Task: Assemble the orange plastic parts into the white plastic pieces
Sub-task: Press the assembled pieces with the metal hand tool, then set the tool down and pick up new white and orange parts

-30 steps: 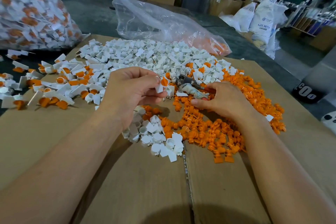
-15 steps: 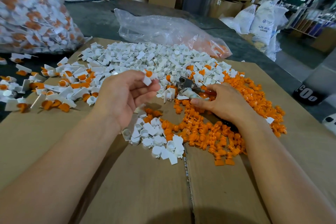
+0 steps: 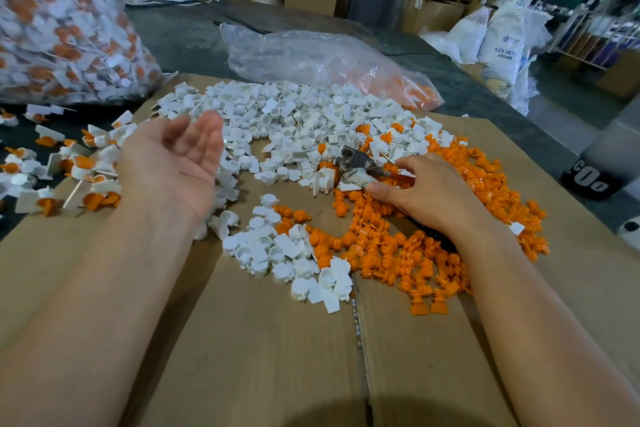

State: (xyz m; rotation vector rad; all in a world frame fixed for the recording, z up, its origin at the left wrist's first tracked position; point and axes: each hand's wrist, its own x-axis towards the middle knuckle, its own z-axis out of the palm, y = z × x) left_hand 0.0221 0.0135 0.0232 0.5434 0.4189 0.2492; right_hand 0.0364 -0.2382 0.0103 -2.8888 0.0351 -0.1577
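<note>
Presently the left hand [image 3: 173, 163] is spread open and empty beside white pieces [image 3: 311, 121], probably to take one. At the right hand [image 3: 426, 191], laid among orange parts [image 3: 398, 253], the grip cannot be told.

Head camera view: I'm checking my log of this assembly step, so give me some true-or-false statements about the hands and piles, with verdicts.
1. The left hand is palm up and holds nothing. True.
2. The orange parts lie mostly on the left of the cardboard. False: they lie on the right, under and around the right hand.
3. A metal tool lies where the white pieces meet the orange parts. True.
4. The clear bag behind the piles is stuffed with white pieces. False: it lies mostly slack, with orange parts at its right end.
</note>
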